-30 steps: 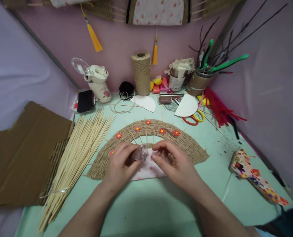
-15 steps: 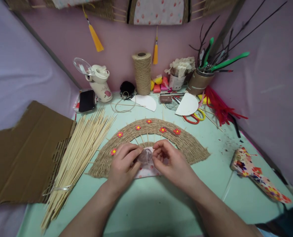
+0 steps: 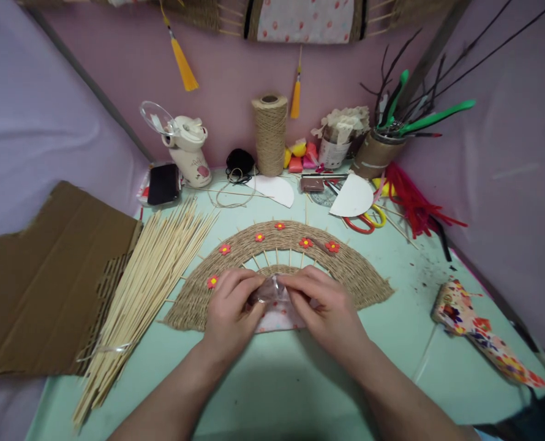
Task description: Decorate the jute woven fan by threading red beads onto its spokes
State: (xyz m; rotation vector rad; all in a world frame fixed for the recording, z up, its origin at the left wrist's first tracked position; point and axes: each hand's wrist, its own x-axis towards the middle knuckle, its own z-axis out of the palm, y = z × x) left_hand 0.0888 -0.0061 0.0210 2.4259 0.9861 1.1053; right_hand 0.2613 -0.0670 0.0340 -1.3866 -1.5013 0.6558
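Note:
Between my two hands is a small clear plastic bag (image 3: 267, 290), crinkled and see-through; what is inside, if anything, cannot be made out. My left hand (image 3: 233, 306) is closed on its left side, thumb against fingers. On the right side my right hand (image 3: 325, 303) pinches the bag near its top edge. Both hands are over a fan-shaped woven twine piece (image 3: 359, 275) lying flat, with thin sticks as ribs. Several red flowers with yellow centres (image 3: 305, 243) sit on its band. Under the bag, spotted white fabric (image 3: 279, 320) covers the fan's inner part.
Left lie a bundle of thin wooden sticks (image 3: 139, 294) and cardboard (image 3: 52, 282). Behind stand a twine spool (image 3: 270, 138), a white jug-like holder (image 3: 190, 153) and a tool can (image 3: 378, 153). Scissors (image 3: 359, 224) lie beneath a white paper piece. A patterned glue gun (image 3: 484, 334) lies right.
My right hand has moved in, and its fingers have closed onto the bag's upper right edge. My left hand keeps its grip. The view has shifted slightly.

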